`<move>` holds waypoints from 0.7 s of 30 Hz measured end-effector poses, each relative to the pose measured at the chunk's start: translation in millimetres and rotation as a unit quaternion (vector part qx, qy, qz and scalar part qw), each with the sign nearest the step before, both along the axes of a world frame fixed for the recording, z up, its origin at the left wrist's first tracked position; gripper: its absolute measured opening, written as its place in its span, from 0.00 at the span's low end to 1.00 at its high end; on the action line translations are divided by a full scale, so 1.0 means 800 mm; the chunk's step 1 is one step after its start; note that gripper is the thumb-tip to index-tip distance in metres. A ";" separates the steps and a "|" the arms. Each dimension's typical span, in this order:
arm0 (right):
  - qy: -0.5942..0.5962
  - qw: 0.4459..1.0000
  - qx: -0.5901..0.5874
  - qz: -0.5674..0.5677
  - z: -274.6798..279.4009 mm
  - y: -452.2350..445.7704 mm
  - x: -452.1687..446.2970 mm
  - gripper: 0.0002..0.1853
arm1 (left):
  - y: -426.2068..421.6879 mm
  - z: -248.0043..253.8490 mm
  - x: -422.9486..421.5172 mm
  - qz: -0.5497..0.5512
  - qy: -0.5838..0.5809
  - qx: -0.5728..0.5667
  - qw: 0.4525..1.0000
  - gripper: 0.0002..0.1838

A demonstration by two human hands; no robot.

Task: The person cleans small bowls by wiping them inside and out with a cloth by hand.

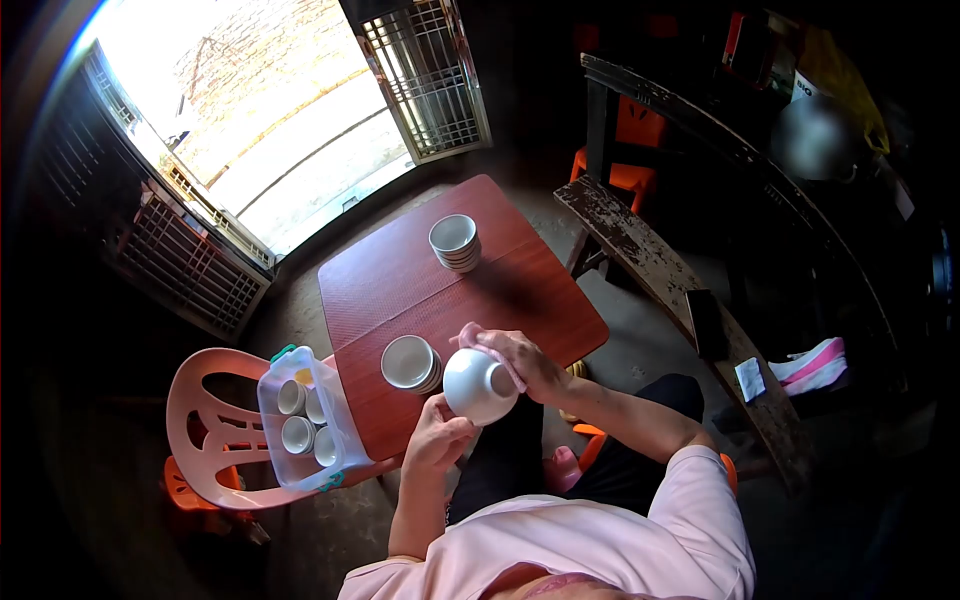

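My left hand (440, 432) grips a white bowl (478, 388) by its lower left side. The bowl is tilted, its foot ring facing right, and its inside is hidden. In my right hand (532, 366) is a pink cloth (484, 341), pressed against the bowl's upper right side. Just left of these, a stack of white bowls (409, 361) stands on the red-brown table (385, 290). Farther back on the tabletop is another stack of bowls (455, 236).
A pink chair (187, 420) at the left holds a clear plastic bin (350, 445) with several white cups (297, 434). On the right runs a worn wooden bench (640, 240) bearing a dark phone-like object (706, 323) and a white packet (749, 380). An open doorway lies beyond the table.
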State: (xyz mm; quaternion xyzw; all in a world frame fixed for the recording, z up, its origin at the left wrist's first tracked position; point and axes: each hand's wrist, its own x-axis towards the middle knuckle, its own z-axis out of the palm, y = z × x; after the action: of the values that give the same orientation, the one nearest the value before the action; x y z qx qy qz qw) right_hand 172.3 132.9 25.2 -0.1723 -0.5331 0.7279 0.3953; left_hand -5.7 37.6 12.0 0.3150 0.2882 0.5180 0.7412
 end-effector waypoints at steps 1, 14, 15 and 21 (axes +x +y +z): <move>-0.078 0.995 0.063 0.009 0.006 0.000 -0.002 0.20 | 0.000 0.001 -0.005 -0.028 -0.057 -0.024 0.998 0.24; -0.152 0.962 0.211 -0.088 0.016 -0.023 -0.004 0.24 | 0.006 0.009 0.007 0.018 -0.173 -0.019 0.985 0.27; -0.251 0.954 0.163 0.032 0.050 -0.013 0.011 0.24 | 0.003 0.002 0.003 -0.037 -0.156 -0.047 0.986 0.27; -0.363 0.854 0.320 0.190 0.073 -0.011 0.020 0.21 | -0.009 -0.018 0.033 -0.068 -0.109 -0.058 0.990 0.27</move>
State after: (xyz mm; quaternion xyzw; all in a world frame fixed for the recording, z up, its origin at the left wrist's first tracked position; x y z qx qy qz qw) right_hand 188.5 124.0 83.4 -0.1839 -0.8647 0.4634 0.0613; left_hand 21.0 30.8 -2.5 0.2320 0.2127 0.4801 0.8188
